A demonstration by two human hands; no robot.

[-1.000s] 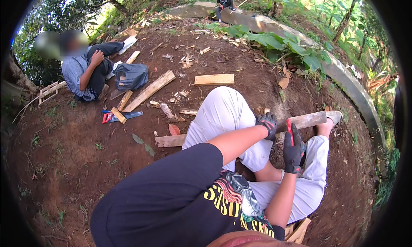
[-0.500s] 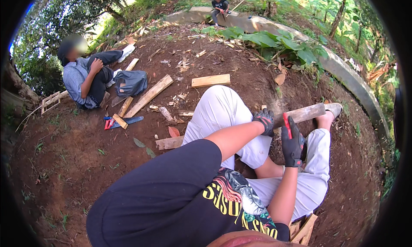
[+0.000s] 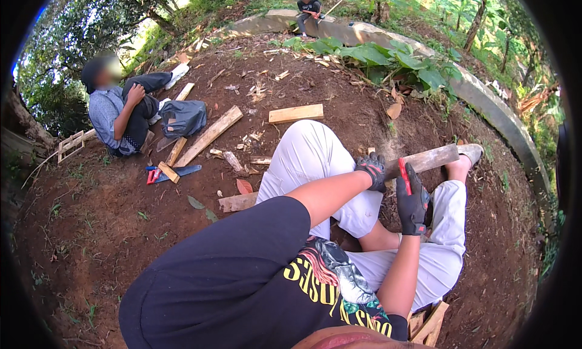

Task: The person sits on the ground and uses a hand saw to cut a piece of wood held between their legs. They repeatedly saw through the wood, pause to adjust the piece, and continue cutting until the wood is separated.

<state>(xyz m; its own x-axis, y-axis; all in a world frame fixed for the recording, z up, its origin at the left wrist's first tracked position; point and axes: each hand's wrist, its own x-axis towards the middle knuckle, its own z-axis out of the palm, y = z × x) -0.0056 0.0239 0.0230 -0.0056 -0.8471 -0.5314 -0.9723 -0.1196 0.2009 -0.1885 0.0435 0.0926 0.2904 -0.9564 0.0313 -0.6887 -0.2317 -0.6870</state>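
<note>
My left hand, in a dark grey work glove, is closed on the near end of a weathered wooden board. The board slants away to the right, and its far end lies by my foot. In the same kind of glove, my right hand is closed around a slim red tool. That tool stands up across the board's near part, just right of my left hand. What kind of tool it is does not show clearly, and my fingers hide its lower part.
A hand saw lies on the soil at left, near a grey bag and a long plank. A short board lies beyond my knee. One person sits at left, another on the far low wall.
The red tool and my right hand have shifted very slightly to the left. My left hand keeps its hold on the board.
</note>
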